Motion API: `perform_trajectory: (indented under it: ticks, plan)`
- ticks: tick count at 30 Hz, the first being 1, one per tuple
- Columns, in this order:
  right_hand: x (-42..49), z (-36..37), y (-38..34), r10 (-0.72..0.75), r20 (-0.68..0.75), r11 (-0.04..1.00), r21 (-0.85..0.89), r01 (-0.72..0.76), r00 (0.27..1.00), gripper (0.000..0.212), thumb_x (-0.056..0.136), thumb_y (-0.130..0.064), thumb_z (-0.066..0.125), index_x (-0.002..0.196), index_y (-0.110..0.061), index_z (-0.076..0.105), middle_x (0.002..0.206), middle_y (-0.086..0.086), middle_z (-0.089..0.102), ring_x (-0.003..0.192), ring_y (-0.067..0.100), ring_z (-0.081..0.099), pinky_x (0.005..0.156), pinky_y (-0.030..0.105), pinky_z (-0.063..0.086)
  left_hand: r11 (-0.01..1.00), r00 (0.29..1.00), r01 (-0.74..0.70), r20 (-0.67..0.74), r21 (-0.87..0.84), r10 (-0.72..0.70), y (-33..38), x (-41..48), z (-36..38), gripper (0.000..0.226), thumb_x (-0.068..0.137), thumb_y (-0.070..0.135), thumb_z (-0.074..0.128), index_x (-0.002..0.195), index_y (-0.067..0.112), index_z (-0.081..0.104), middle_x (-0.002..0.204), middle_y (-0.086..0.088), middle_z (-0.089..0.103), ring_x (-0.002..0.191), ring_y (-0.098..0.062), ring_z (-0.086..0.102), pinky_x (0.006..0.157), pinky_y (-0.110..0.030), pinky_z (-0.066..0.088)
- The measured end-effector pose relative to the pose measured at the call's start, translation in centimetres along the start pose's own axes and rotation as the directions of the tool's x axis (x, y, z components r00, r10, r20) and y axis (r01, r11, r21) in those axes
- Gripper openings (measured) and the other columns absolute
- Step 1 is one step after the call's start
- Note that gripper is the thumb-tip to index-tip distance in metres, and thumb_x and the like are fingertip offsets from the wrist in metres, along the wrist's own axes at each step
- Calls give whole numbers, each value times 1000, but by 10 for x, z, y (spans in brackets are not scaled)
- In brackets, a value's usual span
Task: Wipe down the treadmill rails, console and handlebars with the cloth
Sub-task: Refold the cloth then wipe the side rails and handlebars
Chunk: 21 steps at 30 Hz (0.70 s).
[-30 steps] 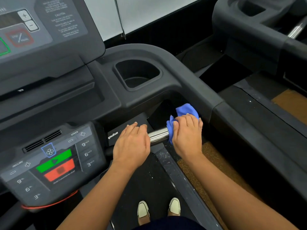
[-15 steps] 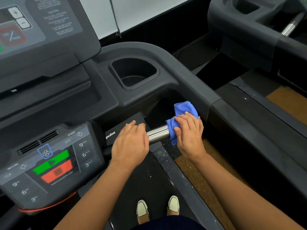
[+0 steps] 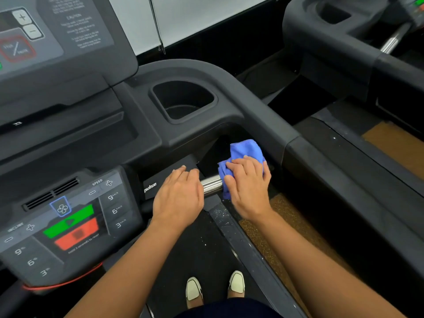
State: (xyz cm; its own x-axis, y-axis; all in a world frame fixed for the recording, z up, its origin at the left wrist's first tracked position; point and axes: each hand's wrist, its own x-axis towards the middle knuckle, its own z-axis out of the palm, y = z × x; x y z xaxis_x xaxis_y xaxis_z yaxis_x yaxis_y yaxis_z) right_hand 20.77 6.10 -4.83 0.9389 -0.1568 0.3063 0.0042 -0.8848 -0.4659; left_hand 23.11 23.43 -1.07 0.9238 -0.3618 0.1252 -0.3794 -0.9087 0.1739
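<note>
Compared with half a second ago: right hand (image 3: pixel 249 187) much where it was on the bright metal handlebar (image 3: pixel 212 184), fingers now laid flatter over the blue cloth (image 3: pixel 245 154), more of the cloth bunched up above the knuckles. Left hand (image 3: pixel 179 198) unchanged, draped over the inner stretch of the same bar, just beside the "pulse" label. View shifted slightly; nothing else moved.

Grip, right: closed around the cloth, pressing it onto the bar near its outer end, where the bar meets the dark side arm. Grip, left: fingers curled over the bar, resting on it; whether wrapped fully underneath, cannot tell.

Short bare length of shiny bar showing between the two hands.

Cup holder (image 3: pixel 183 99) moulded into the dark console (image 3: pixel 128 138), above and left of the cloth: deep, dark, with nothing visible inside. Control panel (image 3: pixel 68 223) at lower left, with green and red buttons, speed and incline keys.

Below the hands: black belt (image 3: pixel 202 249), a speckled side rail (image 3: pixel 231 228) along its right edge, two pale shoes (image 3: pixel 214 288) side by side on the belt. Second treadmill (image 3: pixel 344 42) at upper right, well apart.
</note>
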Motion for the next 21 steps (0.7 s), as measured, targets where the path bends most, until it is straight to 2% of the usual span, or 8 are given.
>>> perform_trajectory:
  ticks: [2, 5, 7, 10, 12, 15, 17, 21]
  plan:
    - [-1, 0, 7, 43, 16, 997, 66, -44, 999, 43, 94, -41, 27, 110, -23, 62, 116, -7, 52, 127, 10, 31, 110, 46, 13, 1000, 1000, -3, 6, -9, 3, -1, 0, -2, 45, 89, 30, 26, 99, 8, 64, 89, -8, 69, 110, -27, 61, 90, -40, 49]
    - [5, 10, -9, 311, -94, 947, 110, -301, 946, 44, 93, -41, 28, 109, -19, 63, 124, -2, 49, 132, 14, 25, 107, 51, 18, 1000, 1000, -14, 8, -28, 14, -1, -2, -3, 46, 90, 30, 25, 102, 8, 63, 93, -9, 69, 113, -27, 59, 94, -40, 48]
    - [5, 16, -35, 433, -91, 897, 143, -418, 897, 47, 92, -43, 29, 112, -17, 61, 130, 1, 46, 135, 17, 19, 103, 52, 21, 999, 1000, -4, 1, -34, 4, -2, -3, 0, 43, 91, 28, 28, 102, 6, 64, 95, -9, 70, 114, -27, 59, 95, -40, 47]
    - [-19, 23, -59, 248, 10, 961, 121, -248, 969, 58, 90, -50, 23, 125, -18, 55, 135, 0, 40, 135, 18, 13, 98, 48, 21, 999, 1000, -17, 5, -29, 17, -5, -3, 3, 33, 90, 23, 39, 100, 4, 64, 96, -12, 70, 115, -30, 58, 96, -41, 46]
    - [-22, 16, -43, 168, 24, 981, 95, -170, 985, 54, 91, -49, 25, 129, -22, 52, 136, -4, 39, 133, 16, 15, 97, 46, 22, 999, 999, -34, -5, -16, 33, -4, -3, 2, 37, 89, 24, 34, 97, 4, 64, 92, -11, 71, 110, -30, 61, 93, -41, 48]
    - [1, 9, -5, 307, -24, 937, 180, -298, 951, 41, 95, -39, 34, 121, -19, 59, 131, 0, 44, 125, 18, 22, 99, 36, 20, 999, 999, -45, -16, -16, 45, -5, -4, 2, 41, 89, 27, 29, 97, 6, 64, 90, -11, 70, 110, -30, 61, 94, -41, 48]
    - [11, 8, -1, 300, -84, 938, 207, -278, 950, 43, 95, -36, 34, 114, -11, 63, 122, 6, 51, 118, 24, 32, 96, 25, 17, 999, 999, -47, -20, -15, 47, -6, -4, 1, 40, 89, 27, 30, 96, 6, 64, 89, -11, 70, 109, -31, 61, 95, -41, 48]
    - [-1, 16, -31, 236, -5, 970, -54, -236, 972, 41, 95, -38, 32, 117, -15, 59, 119, 3, 51, 115, 24, 39, 81, 41, 33, 998, 998, -60, -18, 4, 60, -6, -5, 1, 35, 89, 25, 33, 93, 7, 63, 87, -10, 70, 107, -30, 62, 93, -40, 49]
